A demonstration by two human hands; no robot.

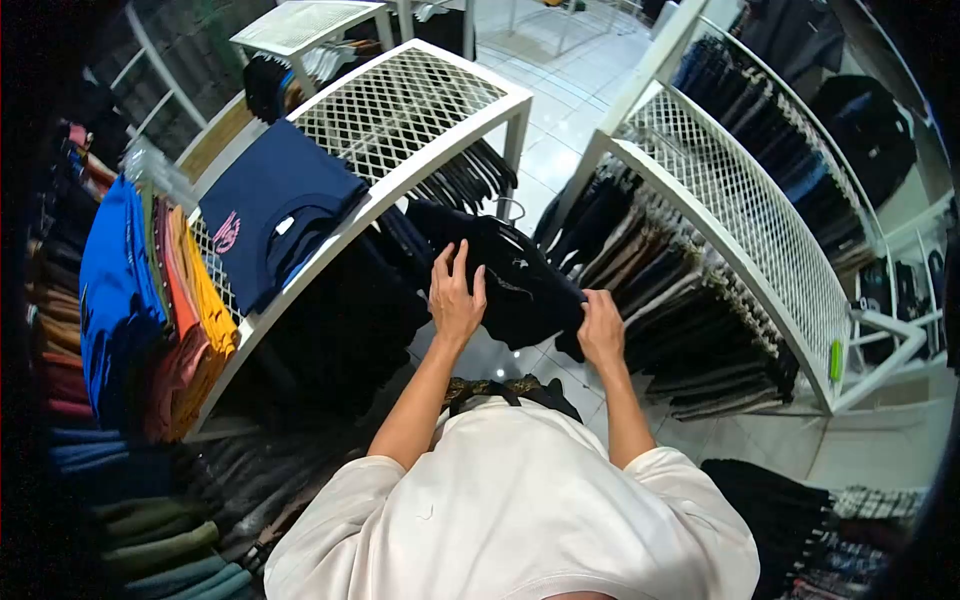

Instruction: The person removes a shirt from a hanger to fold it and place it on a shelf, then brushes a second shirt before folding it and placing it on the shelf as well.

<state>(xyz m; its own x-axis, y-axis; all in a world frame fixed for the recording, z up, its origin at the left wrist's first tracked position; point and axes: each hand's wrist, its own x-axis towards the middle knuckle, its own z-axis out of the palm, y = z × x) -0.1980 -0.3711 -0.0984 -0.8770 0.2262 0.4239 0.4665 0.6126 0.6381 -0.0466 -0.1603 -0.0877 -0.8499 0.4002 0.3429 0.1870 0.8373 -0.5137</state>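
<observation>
A black garment [520,300] with small light marks on its front spreads out between my hands. At its top a metal hanger hook [511,207] shows. My left hand [458,298] lies over the garment's left part, fingers stretched out and apart. Over on the other side, my right hand [602,330] has its fingers closed on the garment's right edge. A navy T-shirt [318,180] with a pink print lies folded on the white mesh-topped rack [410,100], left of my hands.
Dark clothes [465,180] hang beneath that rack. To the right stands another white mesh rack [740,190] with many garments [690,290] hanging under it. Blue [122,300] and yellow clothes [208,285] hang at the left. Pale floor tiles [545,140] run between the racks.
</observation>
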